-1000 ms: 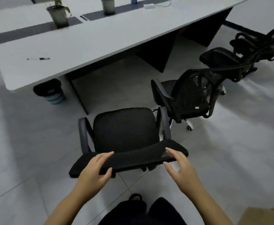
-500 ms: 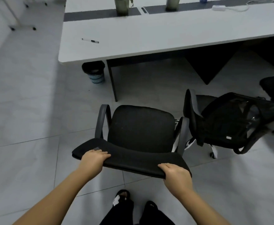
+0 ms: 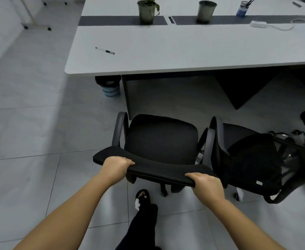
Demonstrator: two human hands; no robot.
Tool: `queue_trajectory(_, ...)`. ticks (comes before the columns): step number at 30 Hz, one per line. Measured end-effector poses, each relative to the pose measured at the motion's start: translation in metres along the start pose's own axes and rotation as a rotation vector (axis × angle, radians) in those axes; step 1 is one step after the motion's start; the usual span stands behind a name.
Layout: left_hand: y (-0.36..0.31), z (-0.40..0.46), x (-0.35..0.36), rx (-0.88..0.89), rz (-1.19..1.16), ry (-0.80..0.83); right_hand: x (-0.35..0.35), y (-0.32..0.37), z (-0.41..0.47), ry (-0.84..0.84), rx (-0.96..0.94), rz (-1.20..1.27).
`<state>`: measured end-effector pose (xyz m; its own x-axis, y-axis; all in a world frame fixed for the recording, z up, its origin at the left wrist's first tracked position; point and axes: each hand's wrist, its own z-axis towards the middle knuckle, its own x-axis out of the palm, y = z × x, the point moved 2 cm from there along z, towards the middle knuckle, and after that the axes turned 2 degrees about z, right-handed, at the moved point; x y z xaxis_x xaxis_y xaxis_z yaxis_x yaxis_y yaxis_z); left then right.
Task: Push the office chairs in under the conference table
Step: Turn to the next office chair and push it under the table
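Both hands, left hand (image 3: 116,166) and right hand (image 3: 205,183), clamp the near chair (image 3: 161,139) backrest top, squaring it toward the table (image 3: 166,51) for pushing under.

Two potted plants (image 3: 147,10) and (image 3: 206,9) stand in grey pots on a dark strip (image 3: 108,20). To their right stands a blue cup (image 3: 241,9) with pens inside. A white power strip (image 3: 258,24) with its cable lies near it. A pen (image 3: 105,50) lies alone, well apart from these. On the tiled floor (image 3: 30,127) stands a small blue bin (image 3: 110,86) with a black bag.
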<state>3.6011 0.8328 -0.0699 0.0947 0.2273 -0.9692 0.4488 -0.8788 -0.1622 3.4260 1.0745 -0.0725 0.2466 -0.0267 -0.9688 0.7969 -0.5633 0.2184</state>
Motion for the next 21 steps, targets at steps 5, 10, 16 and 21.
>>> queue_trajectory(5,0.036,0.074,-0.02,0.026,0.031,-0.01,0.002,-0.002,0.067,-0.07,0.01,0.0)
queue_trajectory(10,0.065,0.131,-0.041,0.087,-0.023,-0.022,-0.004,-0.002,0.128,-0.071,0.016,0.04)
queue_trajectory(16,0.094,0.192,-0.064,0.08,-0.019,0.069,-0.017,-0.004,0.201,-0.112,0.025,0.056)
queue_trajectory(21,0.077,0.21,-0.064,0.171,0.015,0.086,-0.029,-0.033,0.218,-0.113,0.002,0.044)
